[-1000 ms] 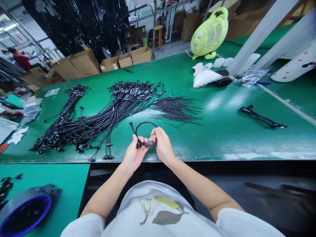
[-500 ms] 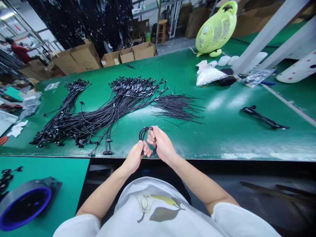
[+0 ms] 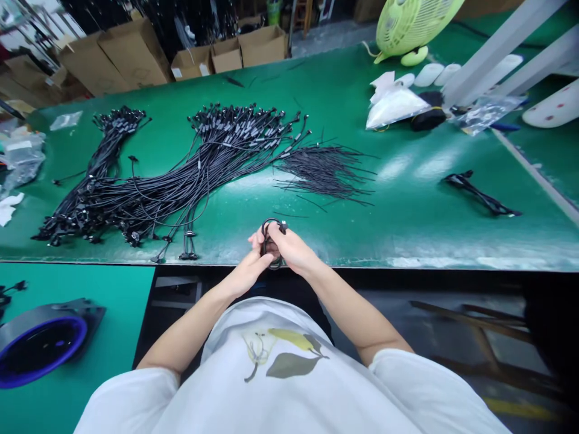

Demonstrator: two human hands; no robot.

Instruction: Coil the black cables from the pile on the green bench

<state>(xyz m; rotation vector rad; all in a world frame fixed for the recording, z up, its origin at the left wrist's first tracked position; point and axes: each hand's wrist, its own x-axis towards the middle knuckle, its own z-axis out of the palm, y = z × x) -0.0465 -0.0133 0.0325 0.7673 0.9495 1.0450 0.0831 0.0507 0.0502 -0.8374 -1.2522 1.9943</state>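
Two hands, left [image 3: 250, 270] and right [image 3: 295, 250], closed on one coil [image 3: 263, 244] of black cable; turns partly hidden by the fingers, one plug [image 3: 283, 225] showing at the top right of the loop. In this view the coil overlaps the near edge of the green table [image 3: 398, 238]. Beyond, one patch of thin black ties [image 3: 325, 172]; left of it, one large cable heap [image 3: 217, 163], strands too dense to count, its lower end meeting one narrower bundle [image 3: 106, 144]. Right, one folded cable [image 3: 479, 194], well apart; a broad stretch of tabletop separates it from the hands. Far right, one fan [image 3: 414, 30]; behind the far edge, three small boxes [image 3: 263, 45] side by side.
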